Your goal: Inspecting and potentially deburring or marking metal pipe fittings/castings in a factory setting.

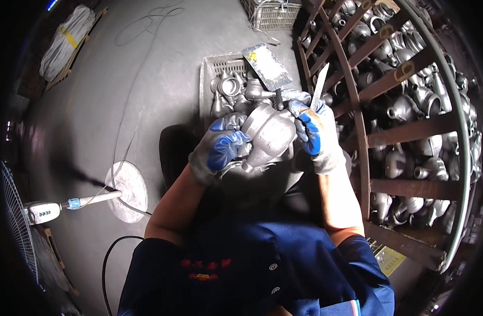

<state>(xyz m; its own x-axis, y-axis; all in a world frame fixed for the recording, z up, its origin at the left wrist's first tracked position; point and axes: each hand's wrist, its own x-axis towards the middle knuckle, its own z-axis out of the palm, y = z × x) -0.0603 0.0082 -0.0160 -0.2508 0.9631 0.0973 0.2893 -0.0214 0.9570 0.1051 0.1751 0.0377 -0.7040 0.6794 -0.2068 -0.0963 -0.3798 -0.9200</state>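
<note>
A grey metal casting (pixel 270 132), round-bellied with a narrow neck, is held tilted in front of me. My left hand (pixel 225 142), in a grey and blue work glove, is closed around its left side. On the other side, my gloved right hand (pixel 312 126) grips a flat, tapered file (pixel 320 84) whose blade points up and away. The right fingers are close to the casting's upper right end; whether they touch it I cannot tell. Beneath and beyond the hands is a grey plastic crate (pixel 203 79) with several similar castings (pixel 230 87) in it.
A speckled board (pixel 267 66) leans across the crate's far right corner. To the right, a brown metal rack (pixel 357 110) is heaped with castings. A standing fan (pixel 41 213) with a round base (pixel 127 192) is at the left. Cables trail over the floor; another crate (pixel 275 16) stands far off.
</note>
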